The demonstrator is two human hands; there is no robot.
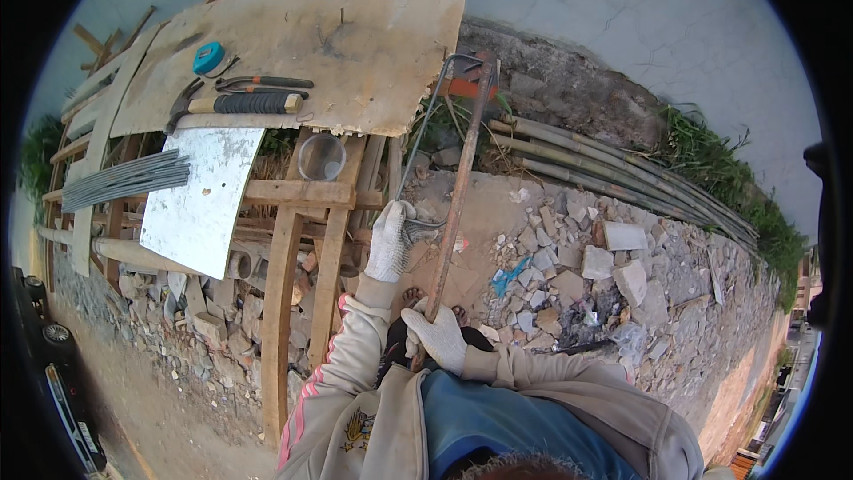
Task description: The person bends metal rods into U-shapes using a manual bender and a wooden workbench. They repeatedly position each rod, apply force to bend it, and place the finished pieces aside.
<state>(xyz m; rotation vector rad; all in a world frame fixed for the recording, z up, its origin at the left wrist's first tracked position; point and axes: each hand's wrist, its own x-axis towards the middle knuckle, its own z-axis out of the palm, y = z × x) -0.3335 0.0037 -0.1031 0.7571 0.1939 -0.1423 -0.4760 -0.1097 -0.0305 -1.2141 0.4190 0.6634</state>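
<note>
My gloved left hand (393,240) is closed on a thin steel rod (417,147), which is bent at the far end. My gloved right hand (435,338) grips a long rusty bar (459,196) near its lower end. The far ends of rod and bar meet at an orange-red block (466,86) by the edge of a worn board (355,53). On that board lie a hammer (233,105) with a wrapped handle, pincers (262,84) and a teal tape measure (209,58).
To the left, cut rods (124,178) lie on a white sheet (196,231) on a timber frame (286,320), beside a clear container (322,157). Rubble (586,284) and bamboo poles (604,169) lie to the right, along a wall (666,27). Parked vehicles (62,364) stand far left.
</note>
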